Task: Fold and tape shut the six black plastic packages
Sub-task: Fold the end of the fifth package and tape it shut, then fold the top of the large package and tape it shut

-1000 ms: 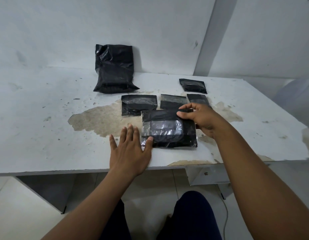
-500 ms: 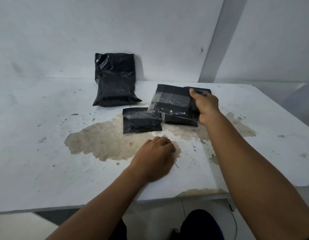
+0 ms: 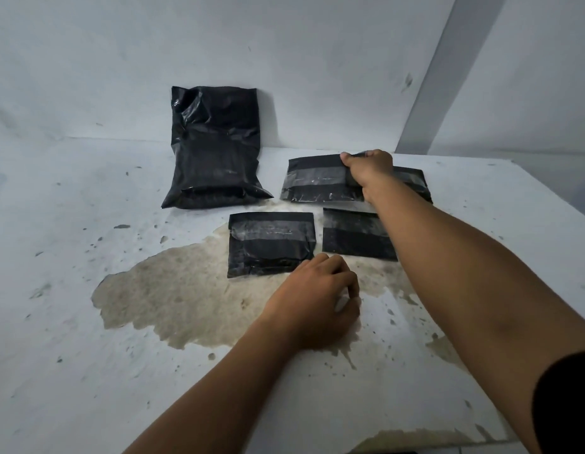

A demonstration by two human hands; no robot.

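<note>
Head view: the right hand (image 3: 366, 170) reaches to the far side of the worktop (image 3: 71, 322) and pinches the top edge of a taped package (image 3: 317, 183), fingers curled over its far rim. The package is tilted, its near edge low over the back row. Under the right forearm a second taped package (image 3: 355, 234) lies flat, and a third taped package (image 3: 270, 242) lies flat to its left, the 2 just beside each other. Part of another black package (image 3: 412, 181) shows behind the right wrist; how much of it is covered I cannot tell. A larger black bag (image 3: 216, 149) leans against the wall, well apart from the hands and not yet folded or taped.

The left hand (image 3: 317, 299) rests on the worktop over a brown stain (image 3: 173, 296), fingers loosely curled and holding nothing, its knuckles just beside the near corner of the third taped package.

The grip is a pinch on one edge, so the package could swing or slip as it is set down, landing partly on the 2 behind and under it. The forearm may also drag the second package out of line.
</note>
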